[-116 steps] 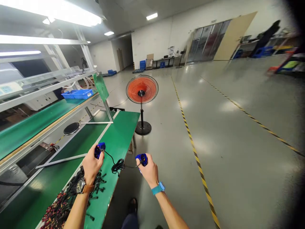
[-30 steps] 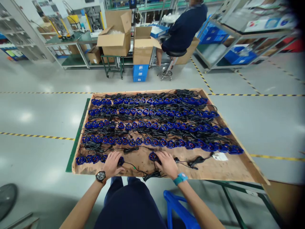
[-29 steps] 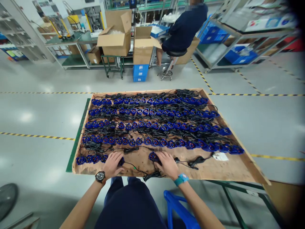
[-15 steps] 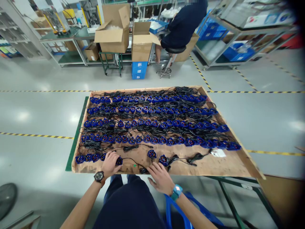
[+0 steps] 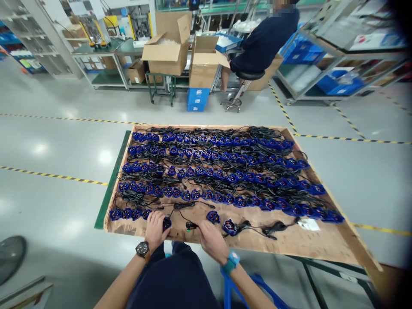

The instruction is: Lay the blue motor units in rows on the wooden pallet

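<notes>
A plywood board (image 5: 309,244) filled mid-frame over grey floor (image 5: 58,141), rows of blue parts (image 5: 206,176) across it. The left hand (image 5: 155,229) curled around one part (image 5: 166,223) at the near edge; the right hand (image 5: 209,239) pinched a black cable (image 5: 190,225) beside it. Cartons (image 5: 167,47) stood at top.

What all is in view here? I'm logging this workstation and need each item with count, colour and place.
Wooden board: one, brown, on a green-framed table.
Blue parts: many, wired in black, in rows across the board.
Cardboard boxes: several, brown, behind.
Blue crate: one, on the floor under the boxes.
Seated person: one, dark clothes, on a stool.
Floor tape: yellow-black lines.
Left hand: watch on the wrist, on a blue part.
Right hand: blue wristband, at the cable near the board's edge.
</notes>
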